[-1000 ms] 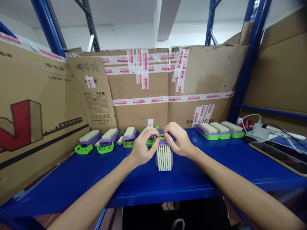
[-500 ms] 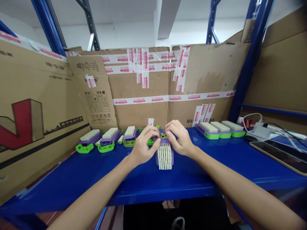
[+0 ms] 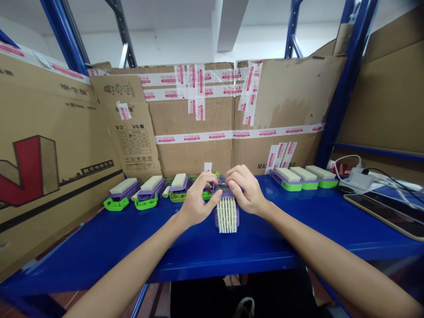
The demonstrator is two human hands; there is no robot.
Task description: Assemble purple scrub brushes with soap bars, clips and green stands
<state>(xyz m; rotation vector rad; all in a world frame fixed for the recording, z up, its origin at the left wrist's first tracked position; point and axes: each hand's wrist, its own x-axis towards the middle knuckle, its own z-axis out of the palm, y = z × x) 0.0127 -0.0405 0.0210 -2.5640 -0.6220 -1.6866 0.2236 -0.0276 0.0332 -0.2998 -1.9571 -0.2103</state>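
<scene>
A purple scrub brush [image 3: 227, 215] with cream bristles facing up lies on the blue shelf in front of me. My left hand [image 3: 199, 196] is closed at the brush's far left corner, thumb on the purple edge and fingers curled behind it. On the other side, my right hand [image 3: 247, 191] is curled around the far right corner. Thin, shiny bits show between the fingertips, too small to make out. Both hands hide most of the brush's far end.
More purple brushes [image 3: 150, 185] with loose green end pieces [image 3: 146, 202] lie at the back left. Brushes with green ends [image 3: 309, 180] stand in a row at the back right. A phone [image 3: 386, 214] and white charger [image 3: 361, 179] lie far right. Cardboard [image 3: 194, 154] walls the back.
The green part seen between my fingertips at the brush's far end is now mostly out of sight. My hands and the brush have barely moved.
</scene>
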